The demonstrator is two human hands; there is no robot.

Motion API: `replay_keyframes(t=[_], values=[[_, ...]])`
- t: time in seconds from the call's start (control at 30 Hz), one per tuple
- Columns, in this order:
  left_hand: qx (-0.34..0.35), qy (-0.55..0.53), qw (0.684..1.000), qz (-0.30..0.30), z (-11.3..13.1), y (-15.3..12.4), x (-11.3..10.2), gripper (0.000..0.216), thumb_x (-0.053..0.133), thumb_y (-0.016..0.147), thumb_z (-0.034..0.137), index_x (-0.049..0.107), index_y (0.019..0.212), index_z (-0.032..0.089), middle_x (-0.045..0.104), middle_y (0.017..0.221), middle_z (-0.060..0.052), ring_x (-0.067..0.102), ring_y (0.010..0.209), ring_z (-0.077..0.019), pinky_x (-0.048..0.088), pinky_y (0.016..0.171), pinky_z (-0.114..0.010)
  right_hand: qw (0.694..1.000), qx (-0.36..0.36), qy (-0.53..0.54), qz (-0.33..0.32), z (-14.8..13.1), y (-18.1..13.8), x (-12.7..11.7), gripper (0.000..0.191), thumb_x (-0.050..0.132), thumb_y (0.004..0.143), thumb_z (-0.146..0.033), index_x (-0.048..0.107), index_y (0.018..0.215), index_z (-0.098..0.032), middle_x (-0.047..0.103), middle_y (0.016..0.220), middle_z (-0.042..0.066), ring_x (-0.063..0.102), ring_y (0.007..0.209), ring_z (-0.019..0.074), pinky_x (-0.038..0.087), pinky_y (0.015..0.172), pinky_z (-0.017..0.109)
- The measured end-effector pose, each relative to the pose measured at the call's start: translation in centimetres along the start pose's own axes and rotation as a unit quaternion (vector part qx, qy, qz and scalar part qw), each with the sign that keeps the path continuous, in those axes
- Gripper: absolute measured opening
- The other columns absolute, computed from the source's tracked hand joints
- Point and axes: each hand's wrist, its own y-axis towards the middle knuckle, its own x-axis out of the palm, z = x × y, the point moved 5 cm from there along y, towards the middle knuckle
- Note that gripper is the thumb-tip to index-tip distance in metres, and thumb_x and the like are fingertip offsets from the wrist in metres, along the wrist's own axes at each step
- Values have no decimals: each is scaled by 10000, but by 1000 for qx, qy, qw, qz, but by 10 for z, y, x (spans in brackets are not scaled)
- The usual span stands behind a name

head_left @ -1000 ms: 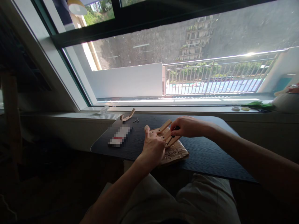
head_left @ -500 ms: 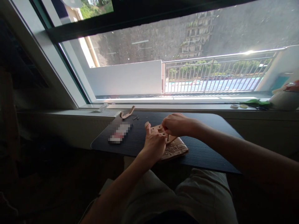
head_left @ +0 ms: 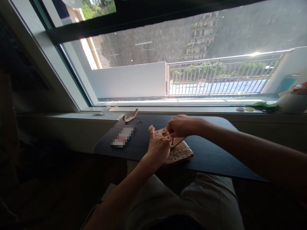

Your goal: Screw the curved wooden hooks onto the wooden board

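A light wooden piece (head_left: 179,140) with round holes lies over a brown board (head_left: 182,154) pitted with many small holes. My left hand (head_left: 158,146) is closed around the wooden piece's left part, the thumb up by its rounded end (head_left: 151,128). From above, my right hand (head_left: 179,125) pinches the top of a thin metal rod (head_left: 172,141). The rod stands nearly upright, its lower end at the wooden piece. Its upper part is hidden in my fingers, so whether it is a screw or a tool I cannot tell.
The dark table (head_left: 216,159) stands against the window. At its back left are a curved wooden hook (head_left: 130,117) and small metal screws (head_left: 139,121). A blurred-out flat object (head_left: 123,135) lies on the left. Green leafy stuff (head_left: 263,105) and a white pot (head_left: 292,101) sit on the sill.
My right hand has turned slightly at the wrist around the rod, and its forearm has shifted a little. The left hand and the wooden piece have stayed in place.
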Motion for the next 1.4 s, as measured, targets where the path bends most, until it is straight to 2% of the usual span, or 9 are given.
replay_keyframes(t=[0.17,0.37,0.53,0.73,0.87,0.97,1.1,1.23,1.4], values=[[-3,-6,1000,-6,-1,1,2,200,506,785,205,671,678,171,623,646,-65,551,854,-241,108,1040,-559,998,-6,60,-18,0,1,4,179,621,657,-162,721,797,-213,684,804,65,591,775,211,377,667,290],[-1,-13,1000,-12,1,0,-1,209,514,774,199,663,633,161,632,644,-75,551,864,-245,86,1038,-568,993,109,15,-44,12,11,7,260,608,691,-314,704,838,-122,670,785,126,590,723,225,389,585,295],[-3,-10,1000,-1,1,1,-2,208,514,775,222,672,647,180,642,653,-64,559,866,-235,139,1030,-559,984,87,59,-142,18,5,1,330,640,654,-365,692,868,-119,657,719,71,580,688,191,395,572,276],[-2,0,1000,-6,1,0,0,225,505,780,213,663,623,176,641,651,-61,553,854,-233,122,1043,-548,994,35,85,-53,10,3,-6,169,591,697,-216,697,815,-157,660,731,49,554,658,148,368,570,249],[1,1,1000,-11,1,0,0,218,507,772,203,669,630,171,641,652,-69,551,865,-239,96,1048,-550,997,69,34,11,15,8,4,310,448,810,-294,682,879,-103,664,821,121,573,718,175,370,593,267],[1,0,1000,-6,1,0,0,221,504,774,210,665,626,178,644,657,-62,555,843,-228,103,1048,-544,993,112,30,-13,23,7,4,371,458,805,-398,680,899,-117,660,870,135,584,748,200,372,584,275],[-4,5,1000,1,1,0,0,216,506,778,215,675,651,173,646,662,-69,555,843,-234,122,1038,-553,992,69,67,-86,19,1,-4,355,620,688,-378,668,960,-155,660,927,91,577,741,193,368,554,259],[2,-3,1000,-6,2,0,0,226,504,782,210,668,633,167,642,661,-70,549,866,-241,104,1039,-563,996,36,68,-38,13,3,-4,211,569,728,-242,683,879,-148,669,818,64,559,685,151,351,568,247],[-2,1,1000,-6,2,0,-1,208,519,773,211,665,631,170,639,656,-58,555,869,-233,111,1047,-550,995,96,19,19,19,8,4,358,431,819,-373,673,903,-124,663,847,114,570,742,180,359,588,266]])
